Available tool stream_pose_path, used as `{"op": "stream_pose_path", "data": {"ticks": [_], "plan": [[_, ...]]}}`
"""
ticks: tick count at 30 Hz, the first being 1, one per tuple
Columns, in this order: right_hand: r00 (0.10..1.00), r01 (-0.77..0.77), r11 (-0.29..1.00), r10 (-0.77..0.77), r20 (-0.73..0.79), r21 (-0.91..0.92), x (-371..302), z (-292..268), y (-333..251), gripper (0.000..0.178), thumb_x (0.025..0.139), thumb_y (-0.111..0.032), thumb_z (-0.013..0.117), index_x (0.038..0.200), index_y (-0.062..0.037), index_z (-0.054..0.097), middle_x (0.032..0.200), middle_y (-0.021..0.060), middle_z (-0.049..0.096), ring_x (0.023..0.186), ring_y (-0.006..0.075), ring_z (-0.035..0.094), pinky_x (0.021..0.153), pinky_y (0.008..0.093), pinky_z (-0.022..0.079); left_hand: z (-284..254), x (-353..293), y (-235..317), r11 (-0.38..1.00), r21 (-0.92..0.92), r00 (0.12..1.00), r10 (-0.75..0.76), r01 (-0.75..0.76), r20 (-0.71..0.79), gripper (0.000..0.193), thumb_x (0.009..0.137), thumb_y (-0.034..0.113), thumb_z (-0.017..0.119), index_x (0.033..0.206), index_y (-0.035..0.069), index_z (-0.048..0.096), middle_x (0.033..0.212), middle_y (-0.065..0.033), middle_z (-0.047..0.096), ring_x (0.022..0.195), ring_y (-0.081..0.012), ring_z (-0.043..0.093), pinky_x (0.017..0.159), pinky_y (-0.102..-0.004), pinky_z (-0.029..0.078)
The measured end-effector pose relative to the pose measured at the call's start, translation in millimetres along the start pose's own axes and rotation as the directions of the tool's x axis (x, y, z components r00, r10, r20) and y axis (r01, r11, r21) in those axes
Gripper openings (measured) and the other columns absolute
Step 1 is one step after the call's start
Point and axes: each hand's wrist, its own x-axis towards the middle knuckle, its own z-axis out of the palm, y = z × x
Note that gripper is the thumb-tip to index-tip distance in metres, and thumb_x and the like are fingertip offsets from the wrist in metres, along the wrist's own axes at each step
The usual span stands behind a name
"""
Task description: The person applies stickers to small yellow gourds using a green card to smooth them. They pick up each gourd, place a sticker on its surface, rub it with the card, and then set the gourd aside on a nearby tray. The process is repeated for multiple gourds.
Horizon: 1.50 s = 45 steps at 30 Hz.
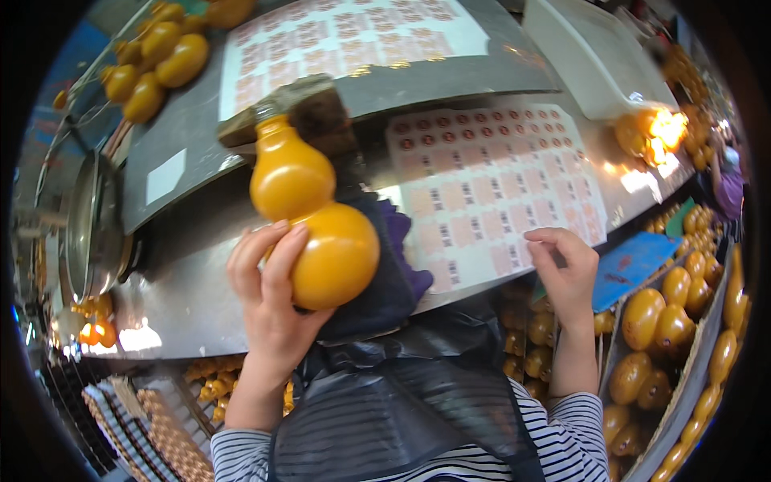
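My left hand (277,277) is wrapped round the lower bulb of a glossy yellow gourd bottle (333,253). The gourd lies tilted, its narrow greyish mouth lying against a notched wooden block (317,116). Beneath its wide end is a dark cloth (365,309) with a purple scalloped edge (405,241). To the right, my right hand (566,269) hovers at the lower right part of a sticker sheet (458,189), thumb and fingertips brought together. Whatever may be between those fingertips is too small to make out. The sheet carries red round stickers along the top and pale rectangular ones below.
Another sticker sheet (337,44) lies on the raised grey board. Several gourds (165,56) stand at the far left, near a metal pan (92,221). A white plastic bin (598,60) sits at the far right. Crates of gourds (642,353) and a blue sheet (634,265) flank the table's right side.
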Motion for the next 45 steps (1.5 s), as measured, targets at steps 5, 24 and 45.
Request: {"op": "stream_pose_path", "data": {"ticks": [5, 24, 45], "plan": [[0.834, 0.492, 0.858, -0.513, 0.202, 0.148, 30, 61, -56, 0.053, 0.069, -0.033, 0.08, 0.111, -0.0047, 0.065, 0.081, 0.0061, 0.066, 0.071, 0.0206, 0.062, 0.063, 0.0308, 0.049, -8, -2, -1, 0.996, -0.085, 0.999, -0.033, 0.035, 0.019, 0.086, 0.047, -0.001, 0.081, 0.128, 0.012, 0.054, 0.127, -0.0109, 0.049, 0.117, -0.0324, 0.047, 0.098, -0.0414, 0.04], [0.656, 0.725, 0.661, -0.748, 0.095, 0.193, -2, 81, -59, 0.058, 0.064, -0.033, 0.082, 0.111, -0.0035, 0.066, 0.104, 0.0109, 0.068, 0.083, 0.0229, 0.068, 0.072, 0.0309, 0.058, -11, -75, -27, 0.818, -0.576, 0.997, -0.049, 0.005, -0.06, 0.064, 0.061, 0.018, 0.088, 0.116, 0.009, 0.059, 0.127, -0.0154, 0.049, 0.116, -0.0305, 0.052, 0.099, -0.0411, 0.045], [0.712, 0.567, 0.768, -0.639, 0.29, 0.299, 14, 82, -63, 0.074, 0.055, -0.038, 0.084, 0.116, -0.0012, 0.061, 0.111, 0.0153, 0.068, 0.088, 0.0254, 0.067, 0.074, 0.0308, 0.056, -8, -74, -25, 0.83, -0.557, 0.997, -0.042, 0.001, -0.061, 0.068, 0.062, 0.017, 0.086, 0.122, 0.004, 0.056, 0.125, -0.0129, 0.053, 0.117, -0.0303, 0.055, 0.096, -0.0388, 0.049]]}}
